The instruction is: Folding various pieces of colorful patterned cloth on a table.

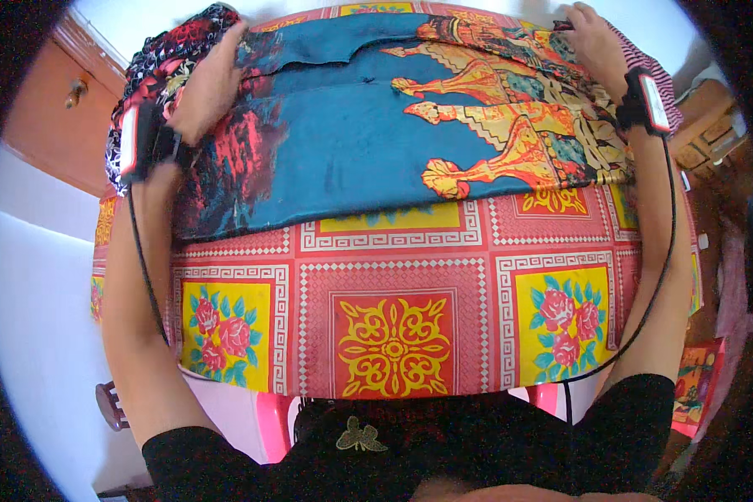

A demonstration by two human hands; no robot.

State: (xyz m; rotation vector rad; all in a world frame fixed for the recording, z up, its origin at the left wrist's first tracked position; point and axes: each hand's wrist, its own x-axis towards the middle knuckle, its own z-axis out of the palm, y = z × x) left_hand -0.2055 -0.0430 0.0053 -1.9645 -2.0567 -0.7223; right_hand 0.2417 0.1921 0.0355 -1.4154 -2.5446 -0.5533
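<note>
A teal-blue printed cloth (345, 144) lies spread across the table, with yellow and orange crown-like figures at its right and red and black streaks at its left. Its far part is folded or rumpled into layers. My left hand (216, 81), slightly blurred, is at the far left side of this cloth; its fingertips are hidden. At the far right corner my right hand (596, 50) has its fingers bent onto a dark bit of the cloth's edge. Under my left wrist is a black floral fabric (163, 69). Pink-and-white striped fabric (649, 69) shows beside my right wrist.
A red, pink and yellow patterned tablecloth (392, 345) covers the table. Its near edge meets my body. Black cables (668, 207) run along both forearms from wrist devices. A pink and white chair (273, 427) is under the near edge. A brown door (56, 113) stands left.
</note>
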